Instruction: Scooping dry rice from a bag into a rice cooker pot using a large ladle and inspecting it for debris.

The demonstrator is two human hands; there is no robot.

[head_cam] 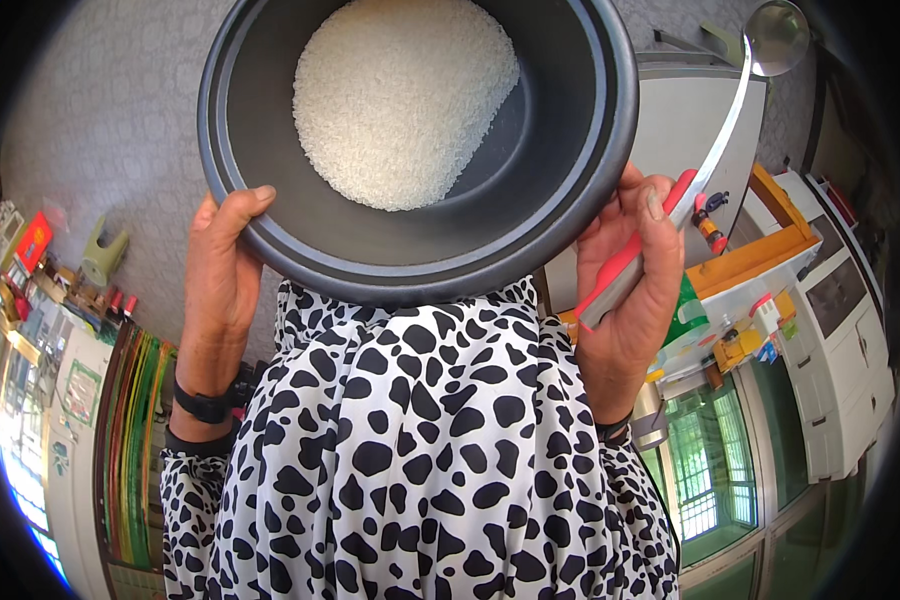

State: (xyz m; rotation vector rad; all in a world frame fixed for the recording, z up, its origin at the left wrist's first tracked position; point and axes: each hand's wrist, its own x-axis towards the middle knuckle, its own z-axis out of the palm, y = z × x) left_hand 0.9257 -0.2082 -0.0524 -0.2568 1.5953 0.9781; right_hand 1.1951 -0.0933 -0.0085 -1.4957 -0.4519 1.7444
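A large dark rice cooker inner pot (420, 289) is held up in front of me, tilted so that its inside shows. White rice grains (405, 105) lie heaped over much of its bottom, with a bare patch at the right. My left hand (225, 255) grips the pot's rim at the lower left, thumb over the edge. At the lower right, my right hand (634, 277) touches the pot's outer side with its fingers and also holds a ladle (712, 161) with a red and grey handle. The ladle's round metal bowl points up and away to the right.
A light-coloured table (697, 120) stands beyond my right hand. Further right are a wooden-edged surface (754, 266) and white cabinets (844, 360). A green plastic stool (105, 251) stands on the floor at left, near cluttered shelves and a multicoloured strip curtain (131, 450).
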